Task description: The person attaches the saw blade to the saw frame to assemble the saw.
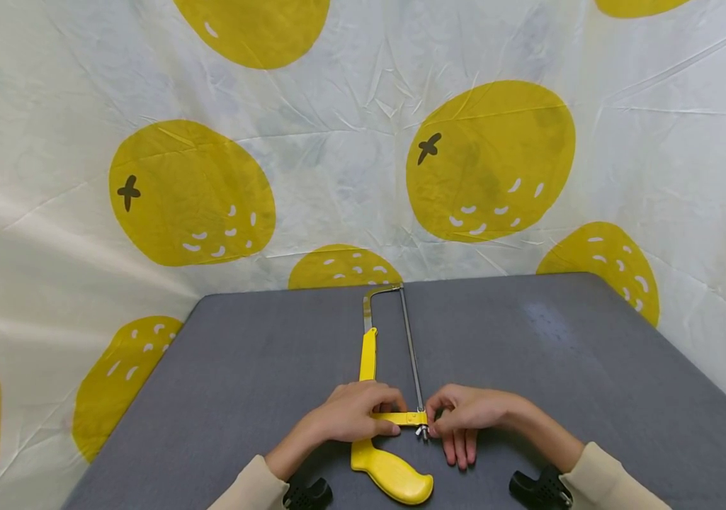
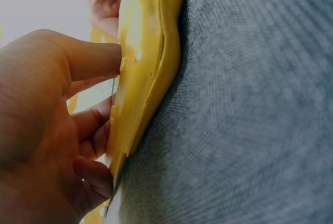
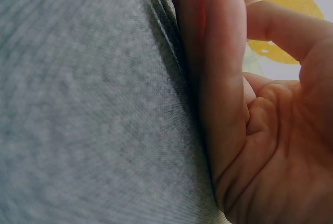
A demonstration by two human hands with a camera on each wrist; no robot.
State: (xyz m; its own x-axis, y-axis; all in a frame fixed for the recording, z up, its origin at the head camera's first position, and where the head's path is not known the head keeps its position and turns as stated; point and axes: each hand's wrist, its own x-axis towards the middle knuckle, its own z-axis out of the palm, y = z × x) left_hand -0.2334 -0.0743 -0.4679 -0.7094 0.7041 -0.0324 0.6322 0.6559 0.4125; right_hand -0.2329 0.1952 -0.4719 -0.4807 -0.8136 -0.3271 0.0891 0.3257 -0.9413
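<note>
A hacksaw [image 1: 368, 354] with a yellow handle [image 1: 397, 479] lies flat on the grey table, its far end pointing away from me. Its thin blade [image 1: 410, 340] runs along the right side. My left hand [image 1: 359, 411] grips the yellow crosspiece of the frame with thumb and fingers; the left wrist view shows its thumb against the yellow edge. At the blade's near end, beside a small metal wing nut [image 1: 423, 431], my right hand [image 1: 469, 412] pinches with thumb and forefinger. Its other fingers extend down along the tabletop. The right wrist view hides what is pinched.
The grey table surface [image 1: 261, 354] spreads around the saw. White cloth [image 1: 337, 170] printed with yellow fruit hangs behind the table and at both sides. Black wrist devices [image 1: 537, 489] sit at both cuffs, low over the table.
</note>
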